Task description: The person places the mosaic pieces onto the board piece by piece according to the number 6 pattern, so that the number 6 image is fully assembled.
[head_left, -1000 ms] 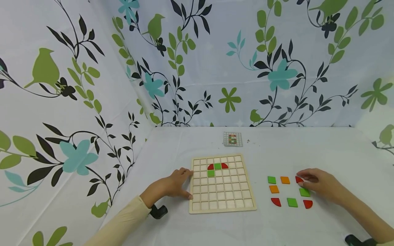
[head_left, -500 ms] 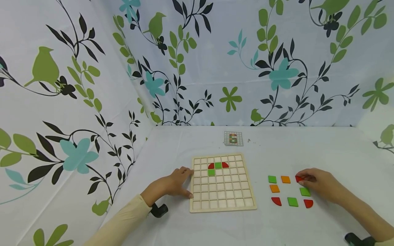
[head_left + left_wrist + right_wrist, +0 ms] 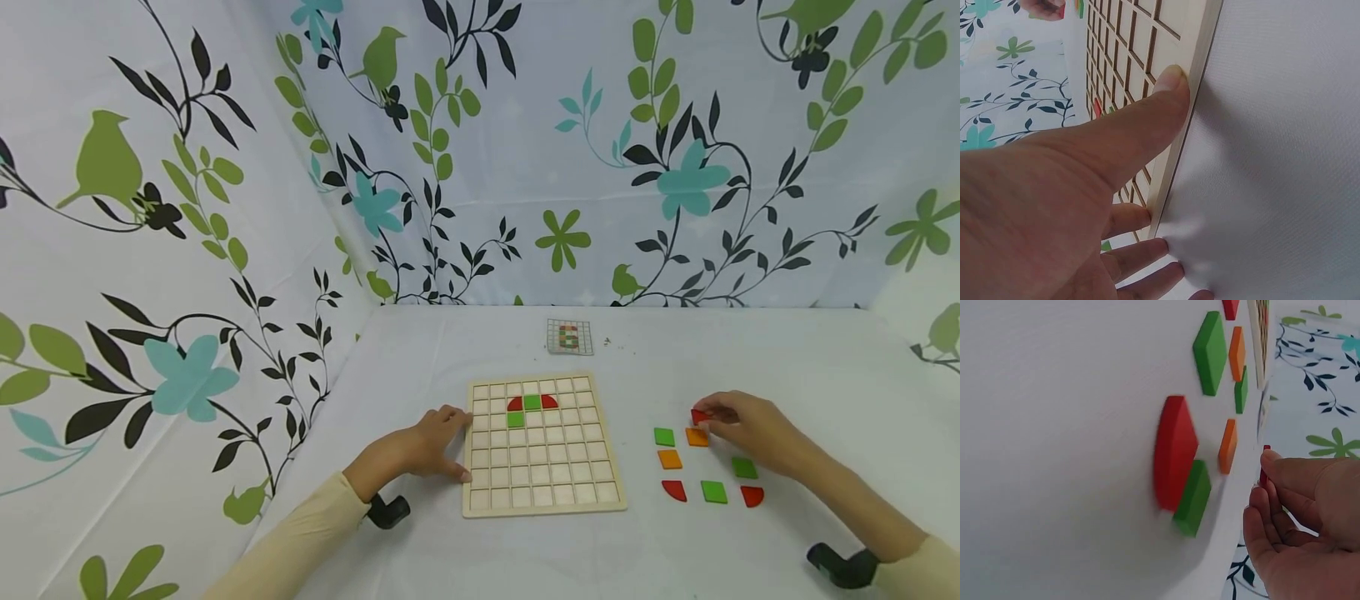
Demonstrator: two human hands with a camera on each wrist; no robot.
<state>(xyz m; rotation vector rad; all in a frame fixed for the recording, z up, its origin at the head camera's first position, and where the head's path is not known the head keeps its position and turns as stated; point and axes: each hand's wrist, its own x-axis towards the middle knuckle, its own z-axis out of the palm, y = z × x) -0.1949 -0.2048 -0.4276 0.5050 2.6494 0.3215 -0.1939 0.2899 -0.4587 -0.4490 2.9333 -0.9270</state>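
A square wooden grid board [image 3: 543,446] lies on the white-covered table. Two red quarter-circle tiles and two green square tiles sit in its upper cells. Along the board's left edge my left hand [image 3: 431,446] rests with spread fingers; in the left wrist view its thumb [image 3: 1147,122] touches the rim. Between thumb and fingers my right hand [image 3: 753,425] pinches a red quarter-circle tile [image 3: 699,416], held up off the table above an orange square tile [image 3: 697,437]. Only a thin edge of the pinched red tile [image 3: 1265,464] shows in the right wrist view.
Loose tiles lie right of the board: green squares [image 3: 714,492], another orange square [image 3: 670,459] and red quarter-circles [image 3: 752,497]. Behind the board lies a small gridded pattern card [image 3: 569,337]. A patterned curtain [image 3: 465,150] hangs at the back and left.
My right hand has lifted the red quarter-circle tile from the far right of the group and carried it left and slightly away. The left hand stays at the board's edge.
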